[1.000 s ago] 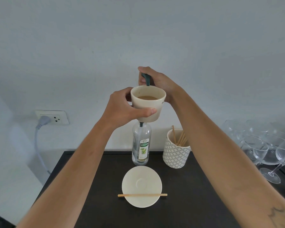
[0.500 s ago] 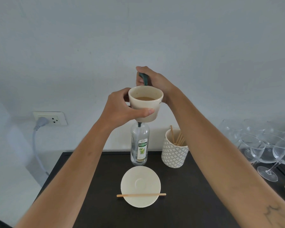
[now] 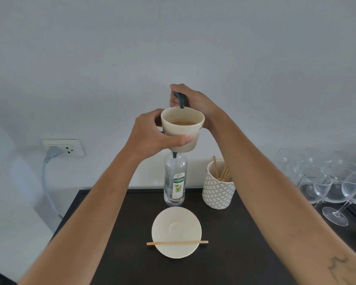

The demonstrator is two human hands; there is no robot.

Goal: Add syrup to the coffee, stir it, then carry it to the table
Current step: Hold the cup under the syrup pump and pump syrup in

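Now left hand (image 3: pixel 152 136) grips upright cup (image 3: pixel 182 130); right hand (image 3: pixel 195 101) grips pump (image 3: pixel 179 98).

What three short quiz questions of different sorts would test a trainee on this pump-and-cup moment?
1. True or false: the wooden stir stick lies across the saucer.
2. Which hand holds the coffee cup? A left hand B right hand
3. Fill in: the right hand presses the green ___ of the syrup bottle.

Key: 1 true. 2 A, the left hand. 3 pump.
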